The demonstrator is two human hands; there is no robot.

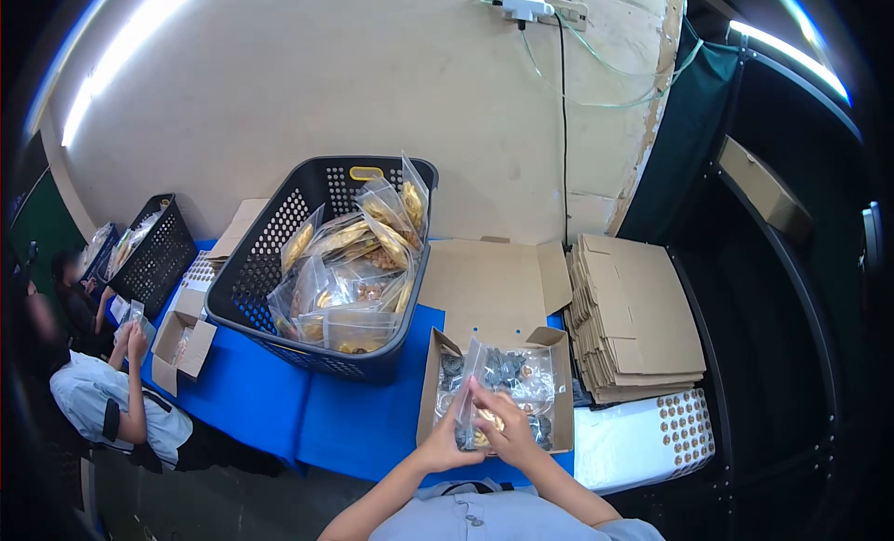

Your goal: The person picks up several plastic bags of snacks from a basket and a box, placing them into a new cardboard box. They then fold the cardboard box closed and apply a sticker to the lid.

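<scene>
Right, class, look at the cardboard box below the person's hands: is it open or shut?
Open: the box has its lid folded back, and plastic bags show inside.

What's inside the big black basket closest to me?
The black basket holds a heap of clear plastic bags with gold-coloured pieces, some with brownish ones. The upper bags cover whatever lies beneath, so the basket's bottom can't be seen.

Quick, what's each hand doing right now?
Left hand: closed around a clear bag with gold-coloured contents.
Right hand: fingers bent against the same bag; whether they grip it can't be told.
</scene>
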